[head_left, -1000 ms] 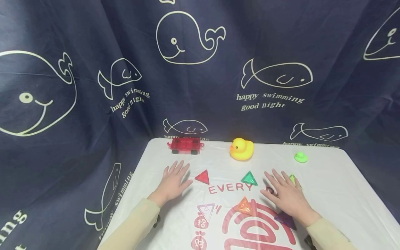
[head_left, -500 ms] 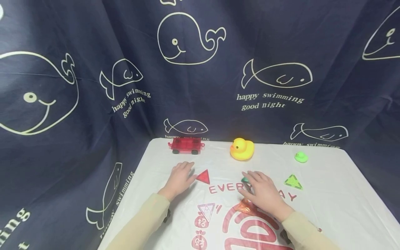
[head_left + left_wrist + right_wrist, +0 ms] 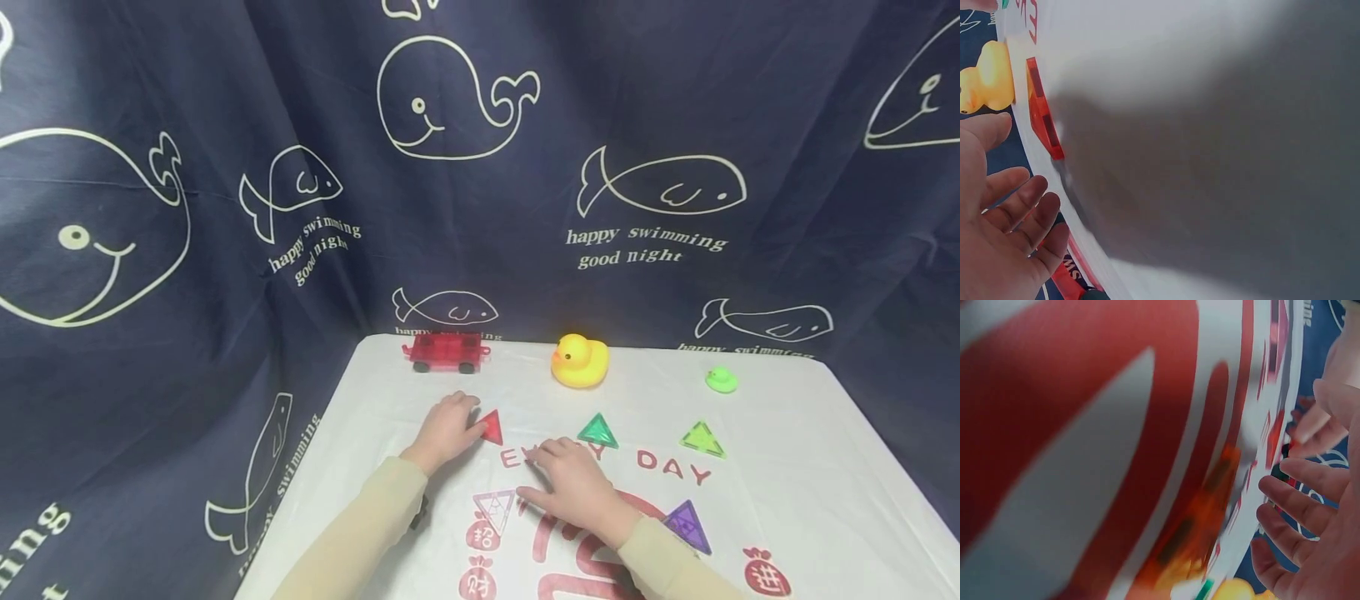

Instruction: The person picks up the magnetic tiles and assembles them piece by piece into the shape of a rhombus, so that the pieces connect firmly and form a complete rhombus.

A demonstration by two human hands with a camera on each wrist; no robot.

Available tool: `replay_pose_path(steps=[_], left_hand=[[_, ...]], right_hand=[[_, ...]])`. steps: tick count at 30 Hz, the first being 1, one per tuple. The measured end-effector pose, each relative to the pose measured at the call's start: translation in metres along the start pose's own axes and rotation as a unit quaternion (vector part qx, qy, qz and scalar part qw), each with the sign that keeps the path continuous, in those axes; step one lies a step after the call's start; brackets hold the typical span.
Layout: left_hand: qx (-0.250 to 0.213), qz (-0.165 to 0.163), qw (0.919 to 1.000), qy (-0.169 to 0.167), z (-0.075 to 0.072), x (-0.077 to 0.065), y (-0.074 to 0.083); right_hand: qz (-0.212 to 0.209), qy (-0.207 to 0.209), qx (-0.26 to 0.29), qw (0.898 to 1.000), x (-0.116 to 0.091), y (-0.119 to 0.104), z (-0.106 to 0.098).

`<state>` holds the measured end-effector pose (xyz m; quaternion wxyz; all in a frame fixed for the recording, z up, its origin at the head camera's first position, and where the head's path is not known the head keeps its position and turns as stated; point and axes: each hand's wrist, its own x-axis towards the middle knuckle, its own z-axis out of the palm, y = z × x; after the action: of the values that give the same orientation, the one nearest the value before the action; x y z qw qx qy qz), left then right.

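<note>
Both pale sleeves [image 3: 356, 529] slanted inward; the left hand [image 3: 446, 427] sat slightly farther forward than the right hand [image 3: 574, 483], and on each the 4 fingers [image 3: 1022, 203] bent loosely, with the thumb [image 3: 991, 129] held apart

You're at a play table [image 3: 652, 396], curtained by navy whale-print cloth [image 3: 510, 208], with a yellow duck [image 3: 583, 363] and red toy wagon [image 3: 446, 352] on its printed white cover [image 3: 802, 458]; you can't tell which kind of room.
</note>
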<state>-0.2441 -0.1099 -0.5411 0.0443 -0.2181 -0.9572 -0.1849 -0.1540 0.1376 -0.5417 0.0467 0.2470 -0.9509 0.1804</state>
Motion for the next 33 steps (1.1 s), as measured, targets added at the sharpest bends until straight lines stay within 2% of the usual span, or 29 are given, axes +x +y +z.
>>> replay_pose_path(steps=[6, 14, 20, 33], left_hand=[[0.009, -0.002, 0.9997, -0.021, 0.006, 0.003, -0.001], [0.014, 0.030, 0.9988, -0.037, 0.006, 0.003, 0.002], [0.014, 0.053, 0.9973, -0.048, 0.009, 0.004, 0.003], [0.015, 0.047, 0.9956, -0.079, 0.007, 0.007, 0.008]], right_hand=[[-0.006, -0.048, 0.022, 0.999, 0.001, -0.016, 0.009], [-0.051, -0.036, 0.030, 0.998, 0.000, -0.033, 0.021], [-0.058, -0.047, 0.031, 0.997, 0.000, -0.040, 0.028], [-0.061, -0.054, 0.038, 0.996, 0.000, -0.043, 0.030]])
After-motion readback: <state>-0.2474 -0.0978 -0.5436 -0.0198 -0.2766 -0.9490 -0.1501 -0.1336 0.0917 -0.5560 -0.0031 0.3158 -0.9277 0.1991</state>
